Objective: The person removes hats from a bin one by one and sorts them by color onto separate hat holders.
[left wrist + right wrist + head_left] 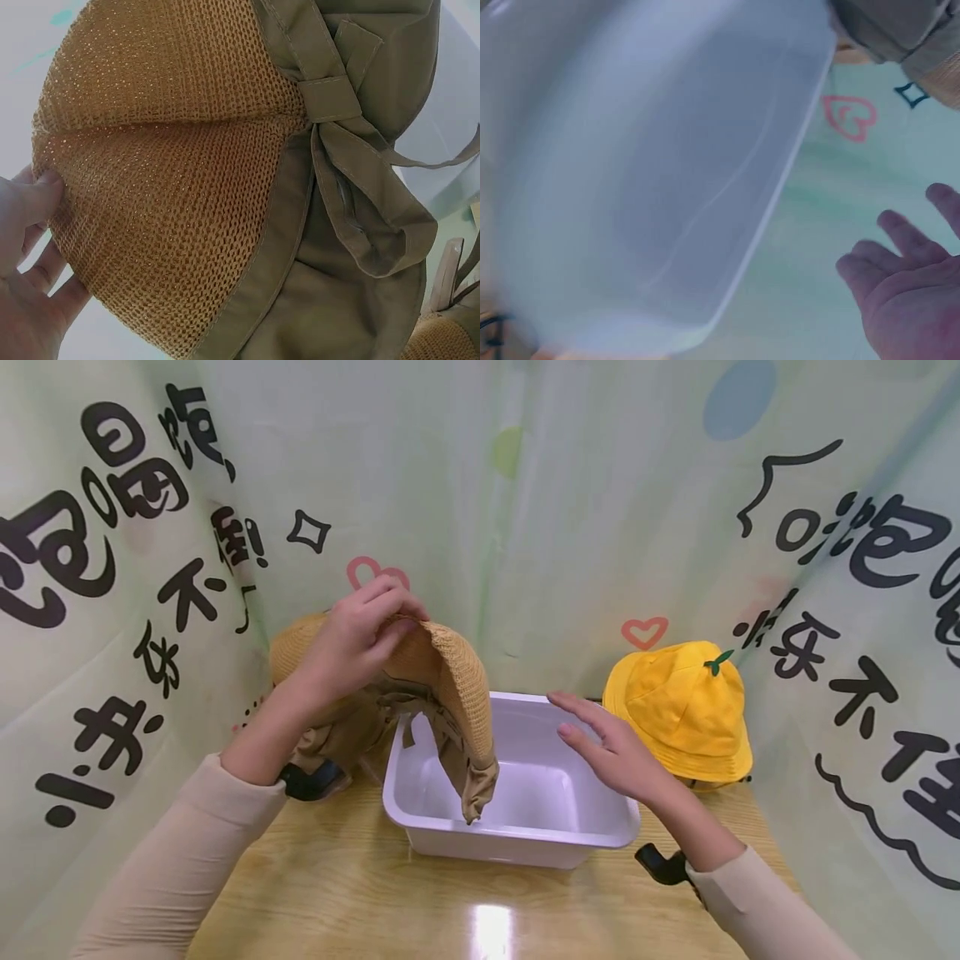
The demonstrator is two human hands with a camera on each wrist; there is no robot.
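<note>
My left hand [367, 631] grips the edge of a tan woven sun hat [468, 685] and holds it tilted over the left part of a pale lavender basin [525, 837]. In the left wrist view, a fabric bow [375, 202] and an olive-brown cloth brim [337, 315] show on this hat; the thumb lies on the weave, the other fingers partly behind it. My right hand [615, 747], fingers extended, hovers over the basin's right side and holds nothing. The right wrist view shows the basin blurred beside that hand [915, 292].
A yellow bucket hat [678, 706] with a green sprout stands right of the basin. Another tan woven hat [296, 647] is at the left, partly hidden by my left arm. A printed curtain [562, 527] encloses the back and sides of the wooden table [360, 893].
</note>
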